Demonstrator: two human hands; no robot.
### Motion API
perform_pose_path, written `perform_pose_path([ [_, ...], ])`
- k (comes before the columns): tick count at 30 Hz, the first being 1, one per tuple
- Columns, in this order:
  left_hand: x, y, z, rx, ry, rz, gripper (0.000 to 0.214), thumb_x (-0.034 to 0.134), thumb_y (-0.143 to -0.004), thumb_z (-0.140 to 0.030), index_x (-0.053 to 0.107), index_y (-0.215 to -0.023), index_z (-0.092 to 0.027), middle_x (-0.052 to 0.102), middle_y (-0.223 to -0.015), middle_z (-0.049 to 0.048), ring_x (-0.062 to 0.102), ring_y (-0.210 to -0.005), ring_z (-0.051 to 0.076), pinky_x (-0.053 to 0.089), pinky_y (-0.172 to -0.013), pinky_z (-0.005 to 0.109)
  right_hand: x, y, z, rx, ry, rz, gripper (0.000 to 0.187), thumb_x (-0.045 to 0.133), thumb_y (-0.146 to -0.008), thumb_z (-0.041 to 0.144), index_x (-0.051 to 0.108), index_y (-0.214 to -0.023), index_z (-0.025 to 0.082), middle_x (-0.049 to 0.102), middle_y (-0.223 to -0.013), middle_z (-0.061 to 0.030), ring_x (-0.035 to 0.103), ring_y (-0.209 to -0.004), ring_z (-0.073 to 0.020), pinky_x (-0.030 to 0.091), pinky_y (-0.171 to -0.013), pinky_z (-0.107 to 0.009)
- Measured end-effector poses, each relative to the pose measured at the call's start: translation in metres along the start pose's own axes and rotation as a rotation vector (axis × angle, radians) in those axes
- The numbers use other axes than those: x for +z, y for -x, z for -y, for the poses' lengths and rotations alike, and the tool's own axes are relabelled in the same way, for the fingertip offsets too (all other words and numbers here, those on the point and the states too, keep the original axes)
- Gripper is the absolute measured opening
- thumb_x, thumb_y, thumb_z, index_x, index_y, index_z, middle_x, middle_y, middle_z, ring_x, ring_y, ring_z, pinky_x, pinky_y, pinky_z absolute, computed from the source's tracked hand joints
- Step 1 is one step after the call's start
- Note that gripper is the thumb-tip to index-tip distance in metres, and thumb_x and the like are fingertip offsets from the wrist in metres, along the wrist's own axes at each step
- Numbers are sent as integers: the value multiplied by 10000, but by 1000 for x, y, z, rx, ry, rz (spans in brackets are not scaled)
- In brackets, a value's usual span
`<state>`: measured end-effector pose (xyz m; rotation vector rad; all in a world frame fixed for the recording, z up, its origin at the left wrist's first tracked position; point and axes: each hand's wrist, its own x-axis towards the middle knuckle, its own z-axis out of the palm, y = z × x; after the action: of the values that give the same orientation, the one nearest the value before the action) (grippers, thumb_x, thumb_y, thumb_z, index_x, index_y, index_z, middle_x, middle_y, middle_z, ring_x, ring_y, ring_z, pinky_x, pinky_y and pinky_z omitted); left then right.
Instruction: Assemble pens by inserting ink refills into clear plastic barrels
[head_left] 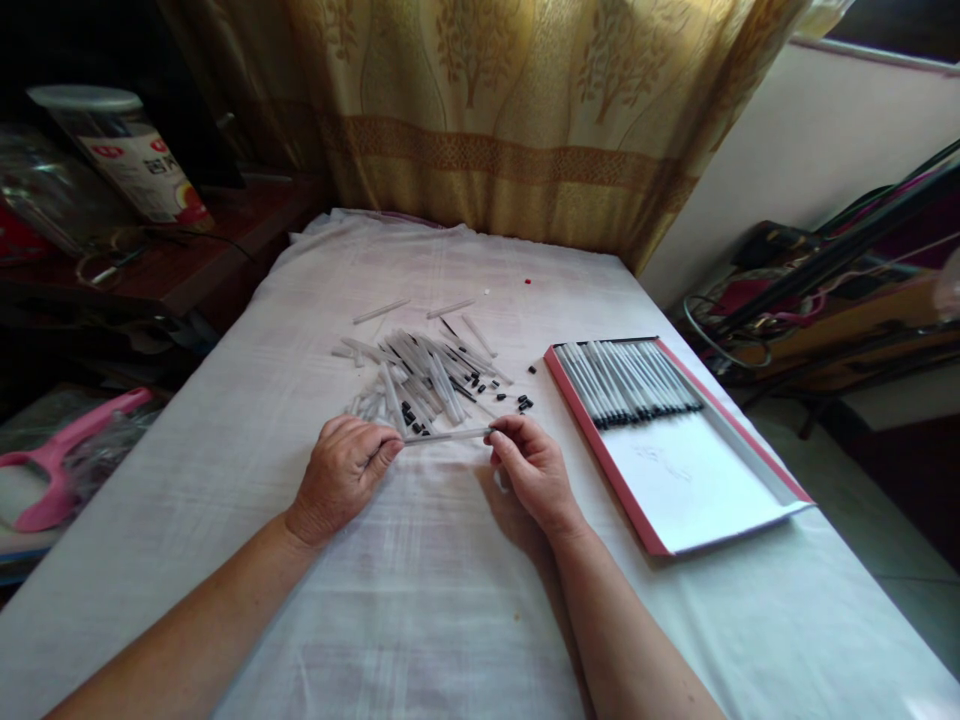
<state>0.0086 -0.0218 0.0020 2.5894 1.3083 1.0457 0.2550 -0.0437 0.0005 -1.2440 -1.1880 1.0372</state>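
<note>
Between my hands a thin translucent pen barrel point(448, 436) lies nearly level, just above the cloth. My left hand point(347, 468) is closed on its left end. The thumb and fingers of my right hand point(527, 462) pinch the right end, where something dark shows; its exact shape is covered by the fingertips. Right beyond my hands is a loose pile of clear tubes point(420, 375), mixed with thin dark refills. Several small black caps point(501, 397) lie scattered along the pile's right side.
A shallow red-edged box point(615, 480) at the right holds a row of pens point(630, 380) with black ends. White cloth covers the table point(390, 620). A patterned curtain point(487, 110) hangs behind. At the left are a lidded jar point(135, 165) and a pink-handled object point(64, 460).
</note>
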Motion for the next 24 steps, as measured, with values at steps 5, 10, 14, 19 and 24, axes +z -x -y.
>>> perform_pose_path([
  [5,1,0,0,1,-7,-52,224,520,-971,-366,657,-931,-193,712,-793,32,643,-759,186,463,-806,341,1,0,0,25,-15,1,217,686,-763,398,630,-837,201,647,-698,1,560,-535,-118,469,-502,-237],
  [10,1,0,0,-14,22,-66,165,556,-954,-343,645,-947,-204,707,-800,27,650,-785,186,474,-816,339,1,1,0,48,-39,26,228,674,-782,392,617,-887,197,647,-708,0,540,-514,-107,432,-454,-218],
  [14,1,0,0,-11,76,-43,184,559,-947,-385,642,-932,-222,712,-806,16,659,-771,186,488,-806,343,5,3,0,40,-23,65,249,677,-774,376,635,-945,199,647,-716,4,551,-540,-110,445,-484,-221],
  [19,3,1,1,-24,66,-54,208,553,-947,-373,613,-1087,-231,717,-860,22,670,-794,198,502,-807,346,-6,-4,6,10,77,-22,225,688,-759,398,689,-841,189,644,-668,-2,573,-560,-129,476,-531,-253],
  [24,4,0,2,-10,64,-68,264,527,-956,-307,564,-1204,-225,718,-897,27,677,-807,194,506,-807,331,-55,-23,22,-42,116,-421,300,748,-703,429,654,-842,181,661,-715,-12,603,-600,-143,490,-536,-262],
])
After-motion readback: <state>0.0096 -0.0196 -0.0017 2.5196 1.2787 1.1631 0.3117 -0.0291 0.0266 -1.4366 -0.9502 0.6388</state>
